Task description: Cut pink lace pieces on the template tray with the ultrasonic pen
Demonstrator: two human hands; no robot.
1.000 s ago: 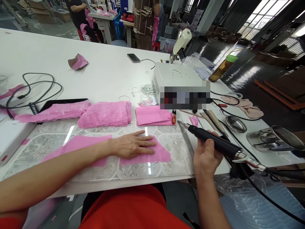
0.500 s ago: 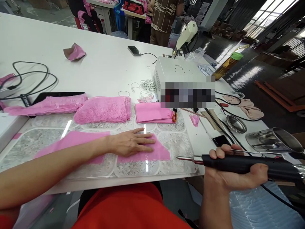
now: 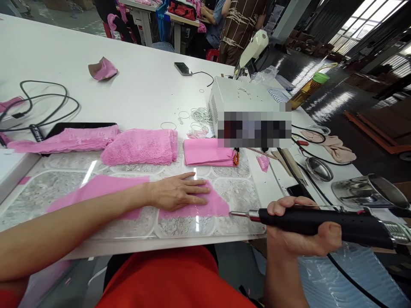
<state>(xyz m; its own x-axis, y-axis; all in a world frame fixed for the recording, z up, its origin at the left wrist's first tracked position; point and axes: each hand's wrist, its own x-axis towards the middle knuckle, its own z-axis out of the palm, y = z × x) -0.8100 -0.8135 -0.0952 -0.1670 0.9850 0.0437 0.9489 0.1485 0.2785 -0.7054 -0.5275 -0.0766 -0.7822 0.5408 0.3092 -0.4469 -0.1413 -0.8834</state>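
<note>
Flat on the pink fabric piece [image 3: 215, 207], my left hand [image 3: 175, 192] presses with its fingers spread. The cloth lies on a clear-topped mat [image 3: 239, 194] with a stone-like pattern. My right hand [image 3: 298, 231] is wrapped round a black corded hand tool [image 3: 340, 224] with a narrow metal tip. That tip is at the right corner of the pink fabric; whether it touches cannot be seen. A second pink fabric piece [image 3: 105, 188] is partly under my left forearm. Beyond my left hand lie folded pink lace [image 3: 144, 147] and a folded pink cloth stack [image 3: 207, 152].
A grey box-shaped machine [image 3: 247, 96], its front blurred, stands behind the cloth stack. To the right are a metal cup [image 3: 349, 190], a round metal lid [image 3: 319, 169] and black cables. A phone [image 3: 183, 68] lies farther back. Other people are beyond the table.
My right hand has moved the black tool leftward, bringing its tip from just off the fabric to its right corner. My left hand keeps its place. Another person's arm now shows in the background.
</note>
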